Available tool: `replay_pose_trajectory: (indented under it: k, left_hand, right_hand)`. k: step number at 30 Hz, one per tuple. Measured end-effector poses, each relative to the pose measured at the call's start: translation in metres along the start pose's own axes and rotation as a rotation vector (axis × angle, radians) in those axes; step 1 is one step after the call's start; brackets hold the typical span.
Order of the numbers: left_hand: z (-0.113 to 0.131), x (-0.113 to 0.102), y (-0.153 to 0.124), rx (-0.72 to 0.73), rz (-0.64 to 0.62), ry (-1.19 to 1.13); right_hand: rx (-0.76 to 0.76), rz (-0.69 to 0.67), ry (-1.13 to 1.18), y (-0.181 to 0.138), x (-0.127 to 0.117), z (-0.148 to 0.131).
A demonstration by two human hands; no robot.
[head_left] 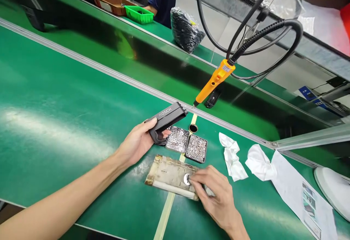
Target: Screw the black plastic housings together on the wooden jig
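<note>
Right hand (216,198) fingers (194,182) touch small disc (187,179).

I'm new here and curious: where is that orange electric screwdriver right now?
In the head view, the orange screwdriver hangs by its cable right of centre, above the two small trays, in neither hand.
</note>
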State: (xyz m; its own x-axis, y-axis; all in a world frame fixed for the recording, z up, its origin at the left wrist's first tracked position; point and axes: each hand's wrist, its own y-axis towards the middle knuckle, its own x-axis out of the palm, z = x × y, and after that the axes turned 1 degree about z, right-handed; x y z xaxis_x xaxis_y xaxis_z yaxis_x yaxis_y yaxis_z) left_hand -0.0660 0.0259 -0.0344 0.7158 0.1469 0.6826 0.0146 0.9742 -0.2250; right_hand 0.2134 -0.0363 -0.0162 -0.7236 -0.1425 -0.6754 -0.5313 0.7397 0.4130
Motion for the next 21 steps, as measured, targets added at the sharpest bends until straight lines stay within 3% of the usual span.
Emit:
replay_pose_trajectory:
  k: [8,11,17,21]
  left_hand:
    - [0.007,0.004,-0.004,0.011,0.003,0.035]
    - [0.010,0.005,-0.005,0.013,0.004,0.040]
    - [0.014,0.008,-0.008,0.019,0.015,0.040]
    - [0.016,0.010,-0.011,0.016,0.013,0.045]
  right_hand:
    - [-0.272,-0.217,-0.388,0.002,-0.016,-0.003]
    - [-0.223,-0.225,-0.312,0.001,-0.016,-0.002]
    - [-0.051,-0.071,-0.060,-0.005,0.000,0.005]
    - [0.001,-0.042,-0.027,-0.005,0.005,0.004]
